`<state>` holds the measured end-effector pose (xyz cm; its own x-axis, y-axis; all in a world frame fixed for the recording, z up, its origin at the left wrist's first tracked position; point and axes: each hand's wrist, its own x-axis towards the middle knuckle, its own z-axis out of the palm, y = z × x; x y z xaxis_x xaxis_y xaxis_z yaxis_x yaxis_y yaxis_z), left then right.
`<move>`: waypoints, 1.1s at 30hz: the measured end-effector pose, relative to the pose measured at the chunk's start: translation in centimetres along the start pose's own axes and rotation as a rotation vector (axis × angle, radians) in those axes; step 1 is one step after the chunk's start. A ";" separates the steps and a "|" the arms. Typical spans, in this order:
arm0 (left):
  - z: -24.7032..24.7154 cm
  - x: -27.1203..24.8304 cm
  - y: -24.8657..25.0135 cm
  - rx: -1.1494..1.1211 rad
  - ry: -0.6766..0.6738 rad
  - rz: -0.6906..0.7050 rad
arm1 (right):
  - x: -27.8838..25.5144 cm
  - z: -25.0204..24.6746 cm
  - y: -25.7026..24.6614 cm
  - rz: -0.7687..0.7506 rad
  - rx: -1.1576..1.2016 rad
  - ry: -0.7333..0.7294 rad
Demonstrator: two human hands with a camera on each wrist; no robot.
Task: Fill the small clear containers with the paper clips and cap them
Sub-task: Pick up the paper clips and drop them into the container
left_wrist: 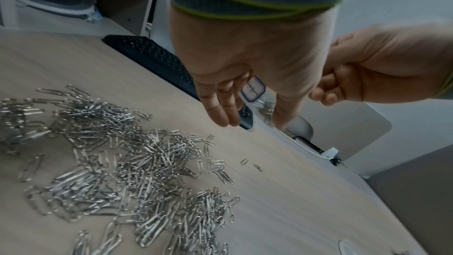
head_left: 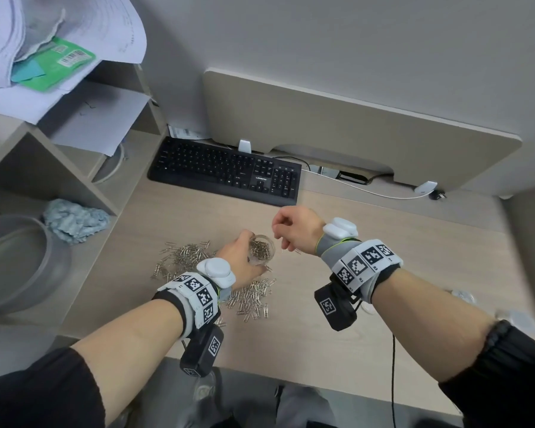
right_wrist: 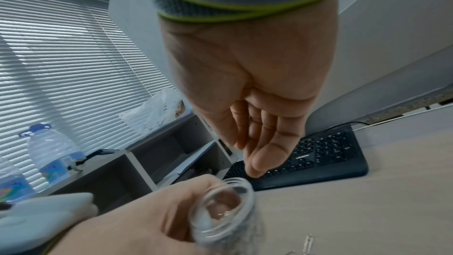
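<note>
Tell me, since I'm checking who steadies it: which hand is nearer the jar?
Left. The left hand grips the jar itself; the right hand hovers just above its open mouth.

Pale wood desk (head_left: 383, 273) stood against a grey wall (head_left: 352, 41), beige partition panel (head_left: 337, 125) behind, open shelf unit (head_left: 44, 168) at left, slatted window blinds (right_wrist: 61, 65) let in daylight.

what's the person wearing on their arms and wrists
Both arms have black sleeves pushed up. Each wrist has a grey band edged in green, a white cuff with black square markers, a white pod on top and a black camera box below. A black cable hangs from the right wrist; left wrist.
</note>
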<state>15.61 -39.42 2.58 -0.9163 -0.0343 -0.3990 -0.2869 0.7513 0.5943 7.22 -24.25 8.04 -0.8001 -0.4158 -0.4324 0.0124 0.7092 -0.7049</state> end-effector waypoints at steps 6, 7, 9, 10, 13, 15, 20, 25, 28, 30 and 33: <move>-1.5 -0.6 -2.8 0.012 -0.002 -0.042 | 2.0 0.4 3.8 0.167 -0.086 0.018; -1.7 -0.7 -3.3 0.016 0.001 -0.054 | 2.4 0.7 4.6 0.195 -0.114 0.020; -2.0 -0.8 -4.2 0.009 0.018 -0.075 | 3.3 1.1 6.2 0.248 -0.154 0.026; -2.1 -0.9 -4.7 0.004 0.023 -0.088 | 3.9 1.4 6.9 0.276 -0.166 0.022; -2.3 -0.8 -6.1 -0.007 0.033 -0.123 | 5.8 2.4 9.3 0.355 -0.250 -0.007; -2.3 -0.5 -6.8 -0.019 0.045 -0.148 | 6.8 2.9 10.3 0.422 -0.303 -0.026; -2.4 0.0 -8.1 -0.007 0.061 -0.185 | 7.7 3.4 9.9 0.483 -0.501 -0.033; -2.5 0.0 -9.5 -0.018 0.070 -0.222 | 7.8 3.7 9.3 0.521 -0.644 -0.038; -2.4 0.1 -10.3 -0.019 0.082 -0.236 | 8.7 4.9 9.2 0.500 -0.651 -0.074; -2.5 0.0 -10.8 -0.024 0.083 -0.247 | 9.0 6.1 8.5 0.451 -0.648 -0.097; -2.5 -0.2 -11.5 -0.032 0.093 -0.253 | 8.9 8.3 7.0 0.320 -0.595 -0.100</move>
<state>18.34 -49.70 -2.39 -0.8356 -0.2800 -0.4727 -0.5175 0.6901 0.5059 5.17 -27.76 -5.43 -0.7521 -0.1644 -0.6383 -0.1159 0.9863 -0.1175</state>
